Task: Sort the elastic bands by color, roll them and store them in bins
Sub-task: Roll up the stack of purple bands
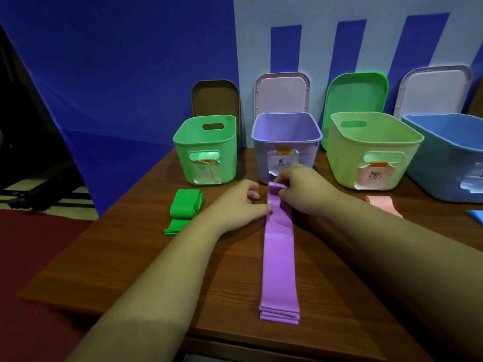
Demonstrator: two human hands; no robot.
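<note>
A stack of purple elastic bands (279,259) lies lengthwise on the wooden table (130,257), reaching from the near edge toward the purple bin (286,137). My right hand (300,188) pinches the far end of the stack, which is folded over into a small roll. My left hand (240,205) pinches the left edge of the bands just below that fold. Green bands (184,209) lie folded in front of the green bin (206,150). Pink bands (383,203) lie by the light-green bin (371,150), partly hidden by my right arm.
A blue bin (449,155) stands at far right with a blue band (477,215) in front of it. Lids (282,92) lean against the wall behind the bins. The table's left edge drops to a red floor.
</note>
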